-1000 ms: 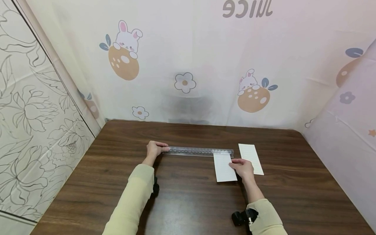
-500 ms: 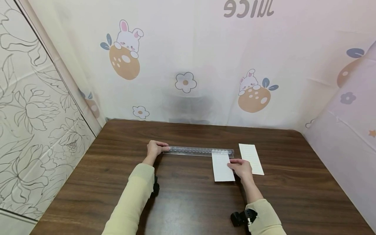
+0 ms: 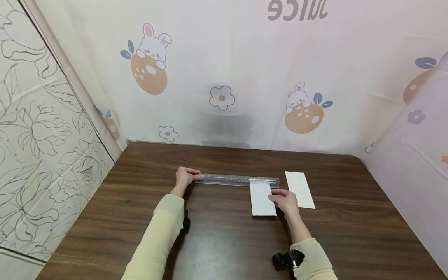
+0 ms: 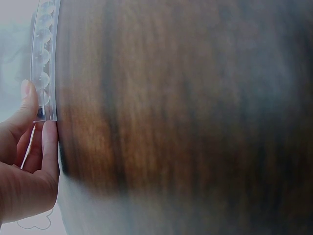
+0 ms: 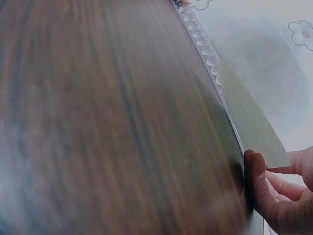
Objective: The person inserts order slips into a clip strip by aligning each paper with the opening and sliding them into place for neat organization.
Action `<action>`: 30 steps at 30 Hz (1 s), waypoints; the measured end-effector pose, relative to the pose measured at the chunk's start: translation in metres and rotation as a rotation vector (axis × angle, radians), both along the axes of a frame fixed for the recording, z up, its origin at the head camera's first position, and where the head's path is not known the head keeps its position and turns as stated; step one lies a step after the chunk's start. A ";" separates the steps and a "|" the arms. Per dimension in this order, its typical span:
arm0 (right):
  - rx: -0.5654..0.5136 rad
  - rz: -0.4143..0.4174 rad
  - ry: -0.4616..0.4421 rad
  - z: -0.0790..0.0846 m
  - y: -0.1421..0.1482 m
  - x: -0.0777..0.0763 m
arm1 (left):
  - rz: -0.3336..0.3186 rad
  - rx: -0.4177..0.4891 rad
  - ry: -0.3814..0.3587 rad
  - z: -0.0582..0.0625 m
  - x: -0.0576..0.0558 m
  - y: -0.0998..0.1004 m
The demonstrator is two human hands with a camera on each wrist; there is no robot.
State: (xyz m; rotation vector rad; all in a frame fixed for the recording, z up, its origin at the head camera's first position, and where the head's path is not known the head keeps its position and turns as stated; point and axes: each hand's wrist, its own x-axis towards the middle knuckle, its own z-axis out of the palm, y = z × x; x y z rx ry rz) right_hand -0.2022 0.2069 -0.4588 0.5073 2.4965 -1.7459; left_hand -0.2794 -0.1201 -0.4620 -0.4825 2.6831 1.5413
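A long clear plastic ticket rail (image 3: 224,179) with a row of small clear balls lies crosswise near the back of the table. My left hand (image 3: 185,178) pinches its left end, thumb on one side and fingers on the other in the left wrist view, where the balls of the rail (image 4: 45,56) show. At the rail's right part, a white paper slip (image 3: 261,200) has its top edge in the rail. My right hand (image 3: 285,202) pinches the slip's right edge between thumb and fingers. In the right wrist view, the slip (image 5: 252,122) looks slightly bent.
A second, lined paper slip (image 3: 300,189) lies on the brown wooden table (image 3: 224,241), just right of the rail and partly behind my right hand. A patterned cloth (image 3: 224,58) hangs along the table's back edge. Black wrist cameras sit on both sleeves.
My right hand has slid the paper slip a little to the left along the rail. My left hand has kept its grip on the rail's end. The lined slip lies still.
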 end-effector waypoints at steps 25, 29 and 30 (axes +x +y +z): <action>-0.052 0.001 -0.012 -0.004 -0.013 -0.002 | -0.015 -0.003 0.031 -0.003 0.000 -0.001; -0.050 -0.006 -0.010 -0.004 -0.016 -0.002 | -0.014 0.010 0.024 -0.003 0.000 -0.001; -0.050 -0.009 -0.010 -0.004 -0.017 -0.002 | -0.012 0.013 0.024 -0.003 -0.001 -0.001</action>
